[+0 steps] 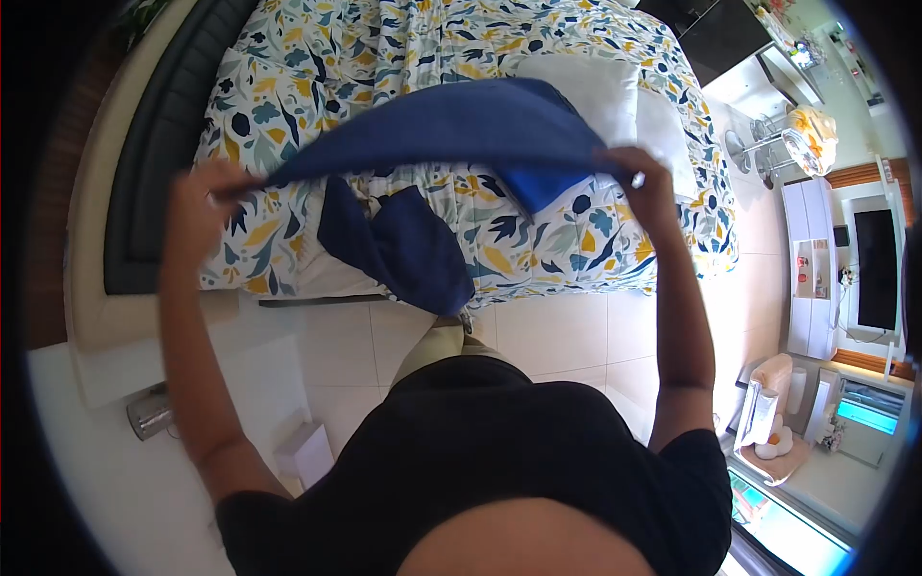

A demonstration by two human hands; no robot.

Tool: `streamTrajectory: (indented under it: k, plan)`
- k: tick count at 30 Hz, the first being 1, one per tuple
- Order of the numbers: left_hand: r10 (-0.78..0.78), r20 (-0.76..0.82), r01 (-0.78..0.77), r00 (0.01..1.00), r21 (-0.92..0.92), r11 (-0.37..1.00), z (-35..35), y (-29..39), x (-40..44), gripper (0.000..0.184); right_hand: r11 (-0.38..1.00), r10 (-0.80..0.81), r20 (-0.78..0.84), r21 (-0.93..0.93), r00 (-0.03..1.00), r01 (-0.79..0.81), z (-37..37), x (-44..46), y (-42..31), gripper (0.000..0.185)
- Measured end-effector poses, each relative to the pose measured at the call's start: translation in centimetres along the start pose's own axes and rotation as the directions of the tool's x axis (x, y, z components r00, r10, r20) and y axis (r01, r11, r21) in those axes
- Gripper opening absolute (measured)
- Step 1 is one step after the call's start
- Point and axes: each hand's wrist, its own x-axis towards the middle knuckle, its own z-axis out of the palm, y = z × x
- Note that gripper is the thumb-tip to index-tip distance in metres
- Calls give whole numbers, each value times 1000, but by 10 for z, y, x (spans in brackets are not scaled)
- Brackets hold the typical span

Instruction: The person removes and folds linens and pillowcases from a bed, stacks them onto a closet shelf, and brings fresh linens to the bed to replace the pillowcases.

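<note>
Your shirt (461, 413) sits nearest; arms (685, 317) spread, your left hand (200, 204) and right hand (647, 187) grip the raised cloth (437, 125), fingers (622, 156) blurred.

Arms (687, 307) spread wide and forward, left grip (200, 213) and right grip (645, 190) closed.

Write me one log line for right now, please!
left hand: grips blue cloth | right hand: grips its other end | cloth: stretched above patterned bed | on bed: second blue cloth, white pillows

1 flower-shaped cushion (774, 443) rests on a beige chair (786, 468).
</note>
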Motion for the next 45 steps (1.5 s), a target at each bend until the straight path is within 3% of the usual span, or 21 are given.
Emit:
streamTrajectory:
  k: [3, 6, 7, 11, 14, 16, 17, 20, 22, 23, 25, 28, 29, 30, 31, 32, 33, 35, 38, 41, 45]
  plan:
    - [-215, 94, 226, 972, -130, 965, 67, -21, -65, 40, 992, 123, 128, -55, 984, -117, 43, -56, 25, 43]
    - [-170, 109, 181, 979, -92, 979, 143, -64, -131, 39, 971, 237, 264, -34, 935, -237, 96, -121, 63, 46]
    - [-274, 138, 294, 952, -151, 944, 168, -73, -150, 38, 955, 288, 285, -19, 914, -295, 114, -145, 75, 45]
    - [-441, 275, 496, 854, -179, 850, 249, -104, -202, 34, 842, 507, 457, -81, 731, -533, 170, -224, 122, 37]
    - [-420, 235, 472, 877, -253, 845, 281, -140, -191, 32, 756, 630, 491, -210, 602, -620, 188, -207, 138, 33]
    - [-359, 176, 389, 916, -179, 904, 271, -152, -142, 32, 779, 592, 436, -93, 678, -620, 198, -180, 163, 33]
    - [-369, 134, 389, 920, -189, 902, 266, -160, -117, 31, 855, 513, 391, -156, 764, -494, 195, -153, 166, 36]
    - [-412, -4, 399, 911, -243, 884, 259, -179, -39, 27, 905, 425, 292, -114, 857, -410, 203, -74, 188, 31]
    - [-366, -24, 355, 930, -193, 915, 273, -210, -2, 33, 887, 461, 289, -172, 839, -428, 217, -24, 197, 26]
    - [-337, -125, 332, 933, -54, 942, 282, -221, 11, 37, 881, 459, 294, -272, 839, -387, 227, -9, 210, 26]
    - [-233, -299, 306, 925, 225, 925, 304, -230, 28, 47, 857, 203, 246, -513, 948, -50, 244, 21, 202, 31]
    - [-251, -391, 355, 885, 221, 908, 325, -206, 2, 55, 942, 52, 273, -333, 961, 44, 294, 52, 211, 39]
    - [-474, -344, 482, 810, -69, 874, 338, -188, -18, 49, 970, 82, 312, -242, 946, -4, 316, 59, 213, 42]
    - [-662, -237, 575, 711, -344, 742, 358, -167, -43, 43, 987, 103, 352, -150, 930, -52, 339, 65, 214, 45]
    - [-825, 12, 668, 565, -593, 449, 382, -147, -75, 37, 983, 130, 439, -175, 889, -57, 360, 68, 215, 45]
    - [-813, 372, 841, 448, -483, 244, 388, -125, -94, 36, 978, 157, 523, -200, 837, -58, 378, 71, 213, 47]
    - [-749, 567, 839, 342, -543, -28, 429, -111, -124, 37, 967, 203, 612, -247, 764, -58, 391, 76, 206, 48]
    - [-623, 775, 775, 108, -458, -436, 442, -75, -108, 36, 940, 298, 755, -339, 584, -42, 408, 79, 190, 51]
    - [-704, 706, 409, 76, -666, -624, 494, -86, -87, 32, 908, 415, 816, -347, 402, -233, 416, 84, 187, 53]
    - [-708, 704, 239, 58, -699, -674, 488, -80, -71, 26, 900, 381, 815, -219, 436, -378, 394, 95, 185, 55]
    - [-775, 567, -19, 279, -804, -594, 428, -87, -44, 17, 754, 362, 782, 75, 508, -652, 341, 143, 142, 54]
